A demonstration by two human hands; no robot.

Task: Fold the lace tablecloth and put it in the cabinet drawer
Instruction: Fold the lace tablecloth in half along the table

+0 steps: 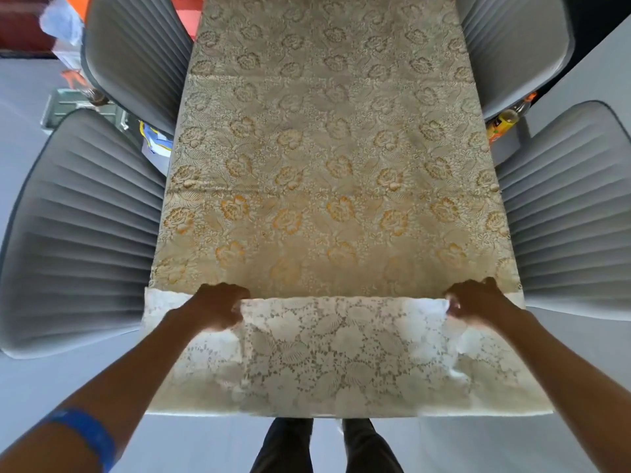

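Note:
A beige and gold lace tablecloth (327, 158) with a flower pattern lies spread over a long table that runs away from me. Its near end is turned back toward me, and the paler underside (341, 349) shows across the table's front. My left hand (215, 307) grips the folded edge at the left. My right hand (476, 302) grips the same edge at the right. Both fists are closed on the cloth, about a table's width apart. No cabinet or drawer is in view.
Grey ribbed chairs stand along both sides: two on the left (85, 230) (136, 49), two on the right (573, 206) (512, 42). An orange bottle (502, 124) stands between the right chairs. Boxes and bags lie on the floor at far left (68, 107). My legs (324, 445) are below the table's edge.

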